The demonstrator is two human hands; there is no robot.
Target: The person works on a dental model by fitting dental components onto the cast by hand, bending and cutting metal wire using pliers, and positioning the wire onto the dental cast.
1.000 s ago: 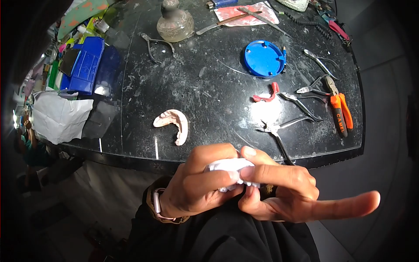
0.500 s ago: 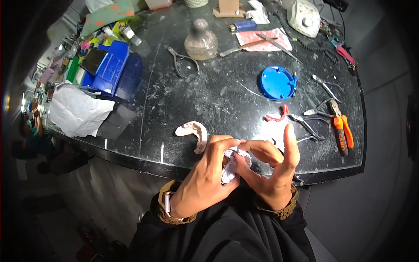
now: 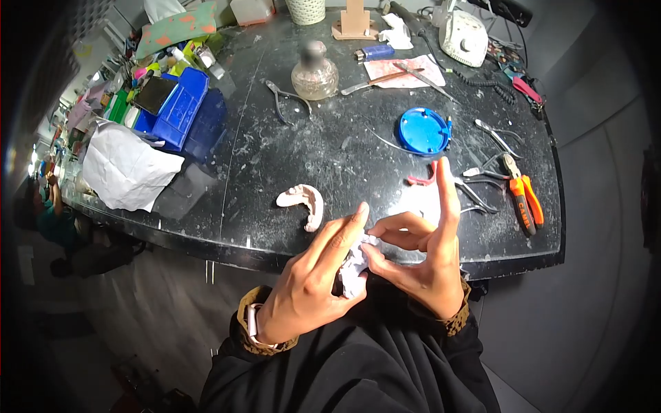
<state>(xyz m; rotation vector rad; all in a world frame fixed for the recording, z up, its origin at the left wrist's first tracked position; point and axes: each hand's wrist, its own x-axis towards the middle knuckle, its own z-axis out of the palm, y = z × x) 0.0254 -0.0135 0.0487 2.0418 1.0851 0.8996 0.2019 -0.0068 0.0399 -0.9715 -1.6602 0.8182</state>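
A small white, lumpy piece that looks like a plaster dental model (image 3: 353,274) is held above my lap, just off the table's front edge. My left hand (image 3: 306,286), with a watch at the wrist, wraps round its left side, one finger pointing up. From the right, the thumb and a bent finger of my right hand (image 3: 427,265) pinch its upper end, while the index finger stands straight up. Fingers hide part of the piece. On the table beyond my left hand lies a pinkish, horseshoe-shaped model (image 3: 308,202).
On the black table (image 3: 330,151) are a blue round lid (image 3: 422,131), orange-handled pliers (image 3: 527,206), several metal pliers, a red curved piece (image 3: 421,181), a glass bottle (image 3: 315,77), a blue container (image 3: 180,110) and white paper (image 3: 127,165). Another person (image 3: 55,213) is at the far left.
My hands have turned the white piece more upright. My right index finger, earlier pointing right, now points up; a left finger has lifted away. The camera view has shifted, showing more of the table's back.
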